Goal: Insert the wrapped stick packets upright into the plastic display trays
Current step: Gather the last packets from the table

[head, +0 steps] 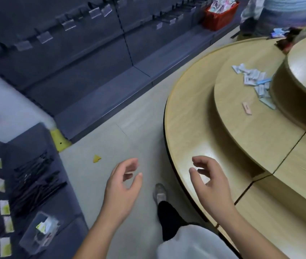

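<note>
Shelving (64,202) in dark grey fills the left edge. It carries a heap of black sticks (36,186), a row of pale green labels (4,207) and a clear tray (34,240). A few packets (44,226) sit loosely inside the tray, too blurred to tell whether they stand upright. On the floor (129,113) just past the shelving lies a yellow scrap (96,158). Left hand (124,186) hovers over the floor, fingers loosely curled, clear of the thumb and holding nothing. A shoe (159,193) shows between the hands. Right hand (210,182) hangs over the rim of the round tiered counter (195,113), fingers likewise half curled and empty. Well beyond it, loose packets (251,77) in pale blue and white lie scattered flat on the second tier, near the top tier's wall. A red basket (221,19) stands far back.
</note>
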